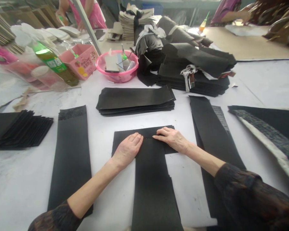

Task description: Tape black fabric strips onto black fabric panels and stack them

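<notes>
A long black strip [154,189] lies on the white table in front of me, its far end overlapping a wider black crosswise piece [125,136]. My left hand [128,149] rests flat, fingers together and stretched out, on the crosswise piece beside the strip's top left corner. My right hand [172,138] lies flat with fingers extended, pressing where the strip's top edge meets the crosswise piece. Neither hand holds anything.
A stack of black sheets [136,100] lies just beyond. More black strips lie at left [71,154] and right [212,134], with a fanned pile [16,128] at far left. A pink bowl [117,65], a green bottle [54,64] and heaped black material [190,64] stand behind. Other people work at the far edge.
</notes>
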